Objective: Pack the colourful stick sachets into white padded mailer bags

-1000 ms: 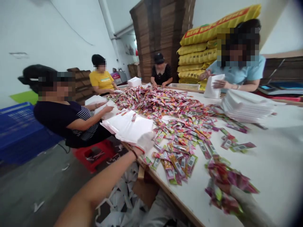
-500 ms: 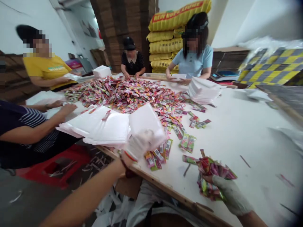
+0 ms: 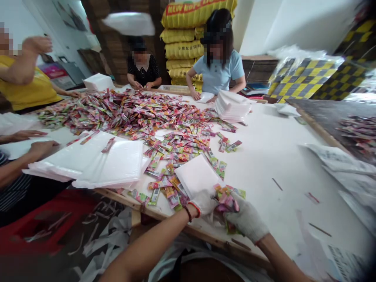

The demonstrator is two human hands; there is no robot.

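Note:
My left hand, in a whitish glove, is closed on the near end of a white plastic bag, which lies out over the table. My right hand, gloved too, grips a bunch of small colourful packets right at that end of the bag. The two hands nearly meet, and the packets partly hide the left fingertips. Whether any packets are inside the bag I cannot tell. Loose packets lie to the left, beside and partly under the bag.
A large heap of packets covers the table's far left. White bags lie in stacks at left and beyond. Co-workers sit around the table, one in light blue. A wooden edge runs along my side; a red stool stands below.
My left hand has brought the bag rightward to my right hand, and the bunch of packets now meets its near end. A white bag is in the air at the back. My view has swung right.

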